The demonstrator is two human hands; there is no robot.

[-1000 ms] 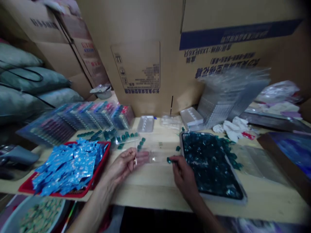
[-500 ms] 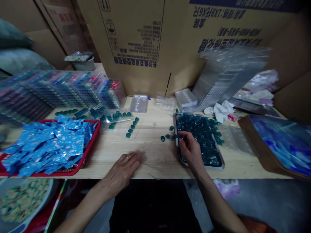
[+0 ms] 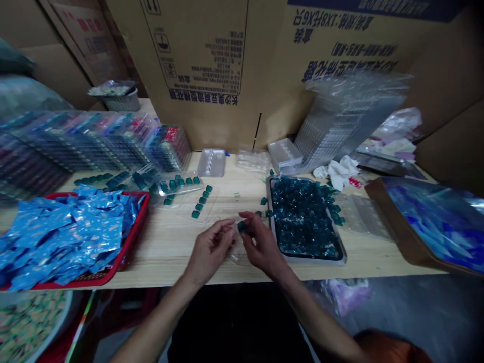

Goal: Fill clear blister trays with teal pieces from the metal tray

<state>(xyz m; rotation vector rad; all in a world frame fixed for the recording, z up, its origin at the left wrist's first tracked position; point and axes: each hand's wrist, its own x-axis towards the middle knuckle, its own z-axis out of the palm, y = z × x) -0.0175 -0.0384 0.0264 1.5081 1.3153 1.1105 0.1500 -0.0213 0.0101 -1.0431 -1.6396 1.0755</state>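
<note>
My right hand [image 3: 261, 244] pinches a small teal piece [image 3: 242, 227] between thumb and fingertips, just off the left edge of the metal tray [image 3: 308, 260]. My left hand [image 3: 210, 251] faces it and grips a clear plastic blister tray [image 3: 237, 253], which shows only faintly between my hands. The metal tray holds a heap of similar teal pieces, with several loose ones beside its left rim. Farther left, a second clear tray [image 3: 199, 205] lies on the wooden table with teal pieces in short rows.
A red basket [image 3: 130, 237] of blue foil sachets stands at left, with stacked filled blister packs [image 3: 94, 151] behind it. Clear trays [image 3: 210, 163] and a tall clear stack [image 3: 348, 118] stand along the cardboard boxes [image 3: 196, 60]. A white cloth [image 3: 338, 171] lies at right.
My left hand has lifted off the table and moved right to the clear tray. My right hand has moved left from the metal tray, carrying a teal piece.
</note>
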